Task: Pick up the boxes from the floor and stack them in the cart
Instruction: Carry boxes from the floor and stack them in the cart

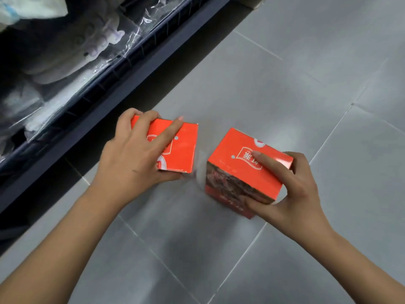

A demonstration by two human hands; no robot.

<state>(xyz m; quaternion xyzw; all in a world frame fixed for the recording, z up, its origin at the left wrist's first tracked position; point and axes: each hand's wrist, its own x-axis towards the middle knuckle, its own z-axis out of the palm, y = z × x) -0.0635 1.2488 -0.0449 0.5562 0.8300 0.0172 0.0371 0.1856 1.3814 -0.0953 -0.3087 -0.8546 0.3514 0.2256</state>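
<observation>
The left hand (133, 150) was closed over the top of one orange box (175, 148), the fingers spread across its glossy upper face and the thumb tucked under its near edge. The right hand (291, 189) was clamped on a second orange box (241, 170), the forefinger laid flat on the top face and the thumb pressed against the near side, where a dark printed picture was seen. Both boxes were made of smooth cardboard, blocky and square-cornered, with a white emblem printed on top. They were held a little apart, side by side, above the floor (285, 73); whether either one touched the tiles could not be told, the lower edges being blurred. The floor was laid with large grey tiles, matt and faintly mottled, divided by thin pale joints. Along the left edge of the floor a dark shelf rail (122, 84) was seen running diagonally, and behind it pale soft goods wrapped in crinkled clear plastic (72, 53) were stacked. Both forearms were bare.
</observation>
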